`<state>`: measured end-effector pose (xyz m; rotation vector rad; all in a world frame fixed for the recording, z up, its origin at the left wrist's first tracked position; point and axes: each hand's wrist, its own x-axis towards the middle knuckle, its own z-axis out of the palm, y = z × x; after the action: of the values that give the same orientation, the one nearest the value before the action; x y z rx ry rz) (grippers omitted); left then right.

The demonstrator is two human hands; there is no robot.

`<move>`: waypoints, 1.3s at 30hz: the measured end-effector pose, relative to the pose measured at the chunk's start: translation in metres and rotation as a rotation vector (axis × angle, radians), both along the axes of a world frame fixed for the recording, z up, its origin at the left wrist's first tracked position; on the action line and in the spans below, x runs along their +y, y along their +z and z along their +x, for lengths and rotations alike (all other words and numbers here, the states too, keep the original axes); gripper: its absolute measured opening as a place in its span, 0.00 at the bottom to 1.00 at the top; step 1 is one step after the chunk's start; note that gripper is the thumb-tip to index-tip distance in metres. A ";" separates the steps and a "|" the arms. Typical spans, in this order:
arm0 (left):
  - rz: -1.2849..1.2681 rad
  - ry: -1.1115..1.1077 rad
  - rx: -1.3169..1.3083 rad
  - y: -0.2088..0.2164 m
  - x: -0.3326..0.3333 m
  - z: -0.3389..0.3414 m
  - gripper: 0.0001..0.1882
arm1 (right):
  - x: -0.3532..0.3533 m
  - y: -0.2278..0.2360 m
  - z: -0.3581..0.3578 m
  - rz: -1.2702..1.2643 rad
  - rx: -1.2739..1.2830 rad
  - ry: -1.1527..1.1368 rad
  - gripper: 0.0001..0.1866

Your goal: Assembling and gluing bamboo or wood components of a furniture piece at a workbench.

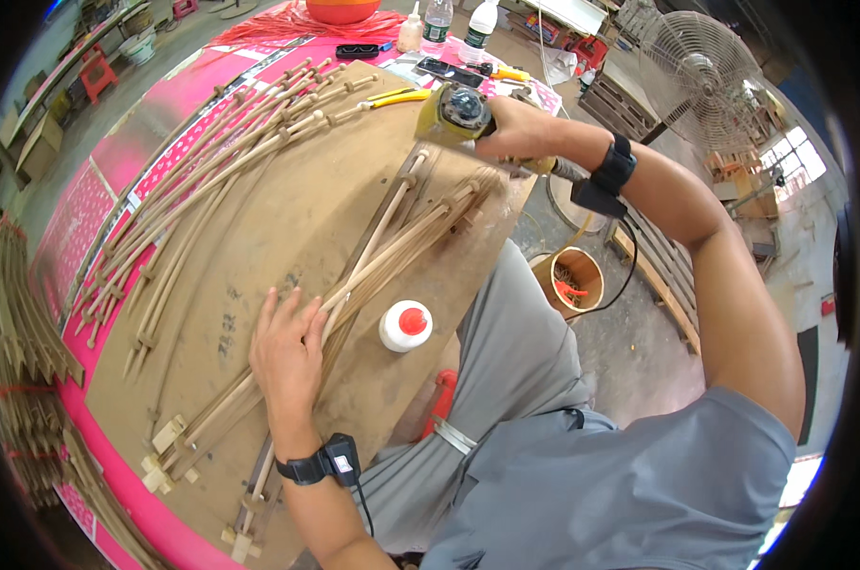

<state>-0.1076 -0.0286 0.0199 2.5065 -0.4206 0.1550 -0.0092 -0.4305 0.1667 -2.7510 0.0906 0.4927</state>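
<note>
The right hand [510, 128] wraps shut around a yellow angle grinder [455, 116], its disc hidden beneath the body, at the far ends of the curved wooden strips [392, 252]. The left hand [287, 347] lies flat and open, pressing those strips onto the brown board [287, 204] near the table [116, 157] edge, a glue bottle [406, 326] just beside.

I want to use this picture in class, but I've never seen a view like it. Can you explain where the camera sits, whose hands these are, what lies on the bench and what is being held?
The camera sits on a person's head and looks down; its wide lens bends straight edges. Both bare hands are that person's own. The left hand presses flat on a bundle of thin wooden sticks lying on a brown board. The right hand grips a yellow power tool at the sticks' far end. More sticks lie fanned out on the left. A white bottle with a red cap stands beside the bundle.
</note>
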 end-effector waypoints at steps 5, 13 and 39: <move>-0.005 -0.021 0.009 -0.003 0.001 0.002 0.15 | -0.094 -0.079 0.032 -0.214 -0.320 0.141 0.25; 0.094 -0.008 -0.017 -0.009 0.002 0.002 0.24 | -0.110 -0.132 0.042 -0.239 -0.375 -0.015 0.27; 0.256 -0.090 -0.027 0.019 -0.008 0.001 0.46 | -0.017 -0.182 -0.136 0.522 -1.090 0.343 0.21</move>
<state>-0.1063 -0.0365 0.0388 2.7315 -0.5965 0.1051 -0.1454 -0.4471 -0.0152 -2.1510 -0.6680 -0.8188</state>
